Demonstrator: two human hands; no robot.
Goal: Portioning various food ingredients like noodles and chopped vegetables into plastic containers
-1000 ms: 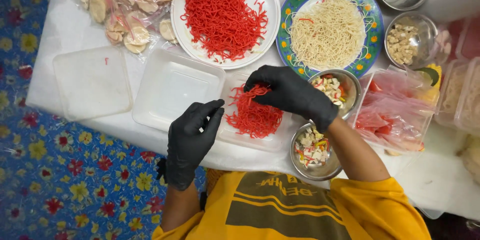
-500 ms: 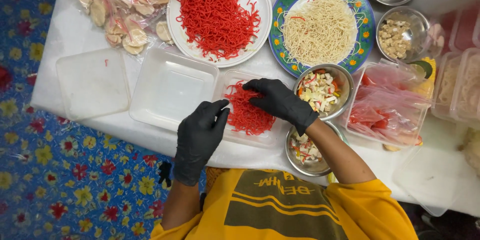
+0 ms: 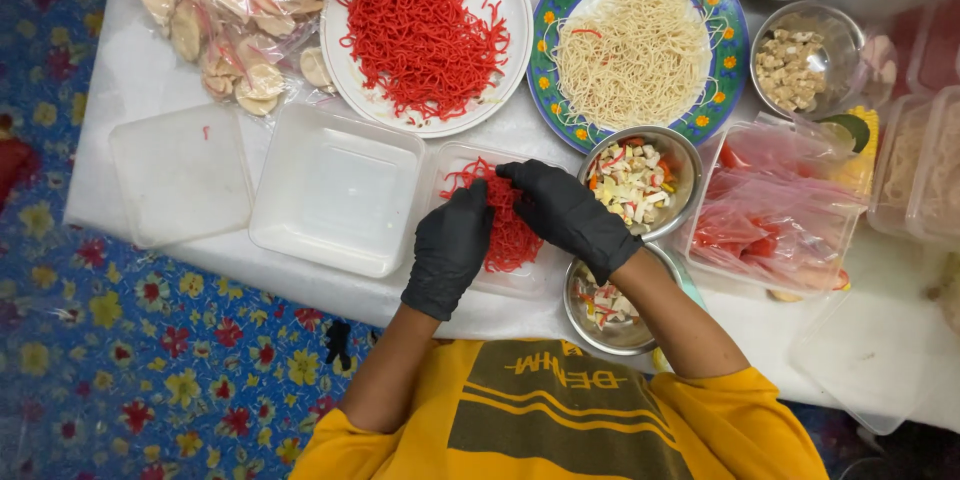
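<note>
Pressing down, both gloved hands, left hand (image 3: 450, 245) and right hand (image 3: 562, 212), are laid with loosely curled fingers, gripping nothing, on the red noodles (image 3: 507, 230), which are packed inside the clear tray (image 3: 520, 283) below the white plate (image 3: 510, 15), presumably for portioning.

Black-gloved hands (image 3: 455, 240) – red noodles (image 3: 505, 230), floral-rimmed plate (image 3: 730, 50)

Loose heap of thin red noodles (image 3: 508, 230) lies in a shallow clear plastic rectangular tray (image 3: 520, 283) at the white bench's near edge, partly covered.
</note>
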